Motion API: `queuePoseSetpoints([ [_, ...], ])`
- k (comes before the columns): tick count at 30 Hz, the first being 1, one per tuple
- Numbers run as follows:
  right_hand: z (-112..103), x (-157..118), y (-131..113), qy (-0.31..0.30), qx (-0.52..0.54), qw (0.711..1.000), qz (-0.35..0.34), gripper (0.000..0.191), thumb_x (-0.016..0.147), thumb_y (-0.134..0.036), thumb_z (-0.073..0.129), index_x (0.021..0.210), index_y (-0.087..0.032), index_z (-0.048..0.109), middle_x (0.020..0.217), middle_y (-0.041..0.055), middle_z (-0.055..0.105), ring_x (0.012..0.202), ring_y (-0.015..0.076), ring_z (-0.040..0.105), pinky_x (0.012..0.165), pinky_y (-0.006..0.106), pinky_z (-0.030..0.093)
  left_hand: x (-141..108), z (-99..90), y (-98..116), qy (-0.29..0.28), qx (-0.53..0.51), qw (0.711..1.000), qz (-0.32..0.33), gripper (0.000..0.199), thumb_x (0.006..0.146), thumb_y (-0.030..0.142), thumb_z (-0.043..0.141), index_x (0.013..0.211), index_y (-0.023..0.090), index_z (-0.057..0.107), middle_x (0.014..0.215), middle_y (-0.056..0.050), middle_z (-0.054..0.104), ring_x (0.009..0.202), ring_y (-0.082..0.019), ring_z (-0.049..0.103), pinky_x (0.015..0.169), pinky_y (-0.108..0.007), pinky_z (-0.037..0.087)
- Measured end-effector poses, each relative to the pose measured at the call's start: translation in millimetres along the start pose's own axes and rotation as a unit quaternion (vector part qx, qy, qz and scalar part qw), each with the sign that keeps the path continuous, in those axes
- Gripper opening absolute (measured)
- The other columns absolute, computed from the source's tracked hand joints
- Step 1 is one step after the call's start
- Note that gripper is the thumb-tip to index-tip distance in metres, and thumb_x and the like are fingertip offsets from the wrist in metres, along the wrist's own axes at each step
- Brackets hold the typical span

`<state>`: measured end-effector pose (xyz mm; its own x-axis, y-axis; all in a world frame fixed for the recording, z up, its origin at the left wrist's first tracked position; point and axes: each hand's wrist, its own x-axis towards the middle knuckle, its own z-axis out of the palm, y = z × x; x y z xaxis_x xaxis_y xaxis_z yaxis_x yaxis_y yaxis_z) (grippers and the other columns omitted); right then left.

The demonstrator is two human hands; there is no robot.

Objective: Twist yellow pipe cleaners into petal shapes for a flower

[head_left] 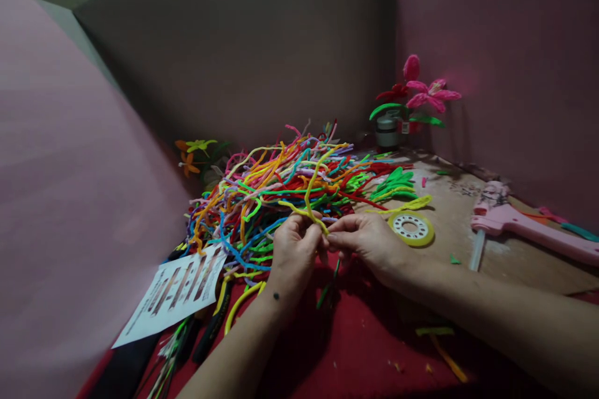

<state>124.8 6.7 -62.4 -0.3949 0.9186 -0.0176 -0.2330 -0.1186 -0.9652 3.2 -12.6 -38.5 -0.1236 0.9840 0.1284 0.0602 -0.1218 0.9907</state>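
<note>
A yellow pipe cleaner [309, 190] is bent between my two hands, one length standing up and another pointing left. My left hand [296, 243] pinches it between thumb and fingers. My right hand [360, 238] has thumb and fingertips closed on the same pipe cleaner near its bend. Just beyond my hands lies a big tangled heap of coloured pipe cleaners [271, 177]. A roll of yellow tape [412, 228] rests beside my right hand, with a looped yellow pipe cleaner [414, 204] behind it.
A pink glue gun [528, 230] lies on the board [505, 274] at right. Pink pipe-cleaner flowers [430, 95] stand at the back. A printed sheet [175, 293] and black-handled pliers [213, 324] are at left, on red cloth [365, 349]. Walls close in on both sides.
</note>
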Motion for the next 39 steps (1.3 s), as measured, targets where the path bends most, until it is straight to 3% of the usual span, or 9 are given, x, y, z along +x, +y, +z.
queuePoseSetpoints([
  [6,5.7,-6.4,-6.1,0.032,-0.06,0.998,-0.017,0.008,0.063,-0.017,0.061,0.057,-0.013,0.059,0.048,-0.0034,0.05,0.041,0.0049,0.038,0.04,0.019,0.028,4.2,-1.8,0.5,0.015,-0.041,0.999,-0.013,0.011,0.071,0.018,0.053,0.081,0.016,0.05,0.042,0.007,0.05,0.034,-0.006,0.043,0.036,-0.015,0.035],
  [11,7.7,-9.8,-7.8,0.016,-0.058,0.997,0.039,0.008,0.064,-0.013,0.058,0.056,-0.014,0.056,0.044,-0.0047,0.048,0.036,0.0043,0.037,0.037,0.018,0.028,11.9,-16.0,2.2,0.029,-0.088,0.996,0.0,0.016,0.073,0.022,0.055,0.087,0.016,0.052,0.043,0.006,0.052,0.031,-0.006,0.04,0.031,-0.015,0.03],
  [15,6.6,-8.8,-4.2,-0.004,-0.034,0.997,0.062,0.005,0.064,-0.013,0.057,0.059,-0.014,0.055,0.046,-0.0041,0.051,0.035,0.0046,0.04,0.036,0.018,0.028,15.5,-20.4,8.6,0.028,-0.16,0.985,-0.05,0.017,0.07,0.021,0.058,0.084,0.013,0.053,0.055,0.001,0.06,0.034,-0.005,0.043,0.032,-0.013,0.032],
  [21,4.3,-5.9,2.6,-0.023,-0.016,0.998,0.051,0.007,0.064,-0.02,0.06,0.061,-0.015,0.056,0.048,-0.0041,0.051,0.035,0.0053,0.04,0.036,0.019,0.03,18.1,-18.2,6.1,0.047,-0.273,0.959,-0.06,0.013,0.07,0.013,0.057,0.083,0.013,0.054,0.068,-0.003,0.065,0.033,0.001,0.039,0.036,-0.01,0.033],
  [26,3.0,-4.2,1.6,-0.019,0.022,0.999,0.043,0.012,0.063,-0.022,0.064,0.062,-0.014,0.055,0.052,-0.0019,0.056,0.041,0.005,0.044,0.041,0.019,0.034,13.6,-14.7,7.2,0.031,-0.314,0.948,-0.024,0.012,0.073,0.012,0.055,0.084,0.017,0.056,0.08,-0.001,0.067,0.039,0.0,0.044,0.041,-0.011,0.038],
  [32,-1.4,-2.1,0.5,-0.033,0.081,0.994,0.066,0.015,0.062,-0.022,0.066,0.064,-0.013,0.055,0.052,-0.0005,0.058,0.039,0.0055,0.045,0.041,0.02,0.037,11.8,-14.8,14.7,0.057,-0.248,0.966,0.042,0.011,0.071,0.019,0.062,0.082,0.02,0.059,0.079,0.0,0.067,0.049,-0.003,0.053,0.043,-0.011,0.041],
  [35,-4.5,0.3,-0.9,-0.04,0.106,0.991,0.075,0.015,0.062,-0.021,0.067,0.065,-0.013,0.054,0.053,0.0004,0.059,0.038,0.0052,0.045,0.04,0.019,0.038,14.2,-20.2,13.9,0.0,-0.22,0.975,0.036,0.018,0.071,0.028,0.064,0.087,0.02,0.059,0.081,-0.002,0.067,0.044,-0.005,0.051,0.038,-0.014,0.039],
  [39,-5.7,2.1,-2.9,-0.048,0.119,0.989,0.079,0.014,0.062,-0.02,0.066,0.064,-0.013,0.054,0.053,0.0007,0.059,0.038,0.0052,0.045,0.04,0.019,0.039,14.9,-25.0,7.6,-0.107,-0.178,0.978,-0.036,0.024,0.068,0.029,0.067,0.088,0.016,0.062,0.083,-0.005,0.067,0.041,-0.004,0.048,0.038,-0.015,0.037],
])
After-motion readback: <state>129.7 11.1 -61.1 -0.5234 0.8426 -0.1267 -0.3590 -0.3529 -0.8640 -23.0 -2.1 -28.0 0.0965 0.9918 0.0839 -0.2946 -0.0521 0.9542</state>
